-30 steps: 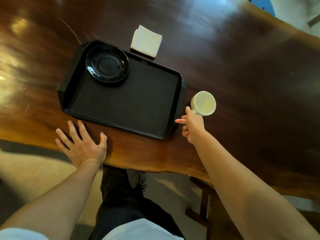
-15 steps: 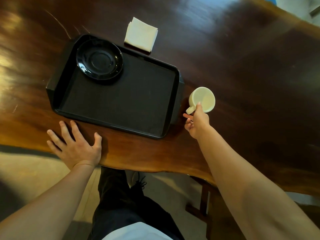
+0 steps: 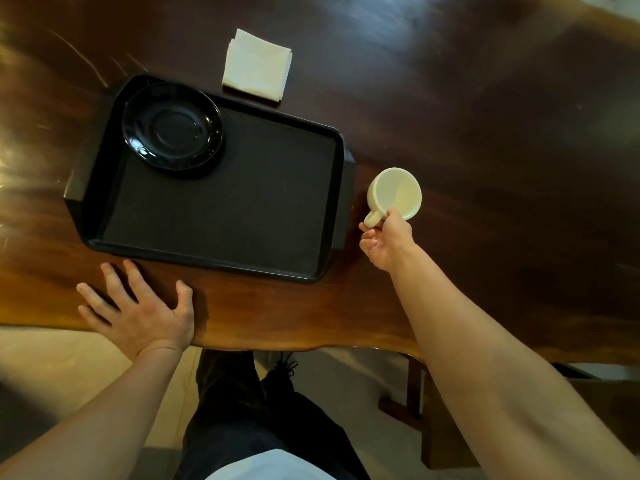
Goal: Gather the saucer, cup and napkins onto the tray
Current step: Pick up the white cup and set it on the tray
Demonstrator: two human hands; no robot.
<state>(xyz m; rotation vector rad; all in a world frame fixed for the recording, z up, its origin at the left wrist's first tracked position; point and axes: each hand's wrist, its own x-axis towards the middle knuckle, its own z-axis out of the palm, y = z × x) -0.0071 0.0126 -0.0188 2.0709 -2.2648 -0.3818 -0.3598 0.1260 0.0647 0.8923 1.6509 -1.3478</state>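
Right hand point(image 3: 388, 239) outstretched, grip clamped on the cup point(image 3: 394, 194) handle; left hand point(image 3: 140, 313) flat, fingers spread apart, on the table point(image 3: 485, 150).

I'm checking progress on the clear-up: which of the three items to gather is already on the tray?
The black saucer, sitting in the tray's far left corner. The cup is beside the tray in the right hand; the napkins lie beyond it.
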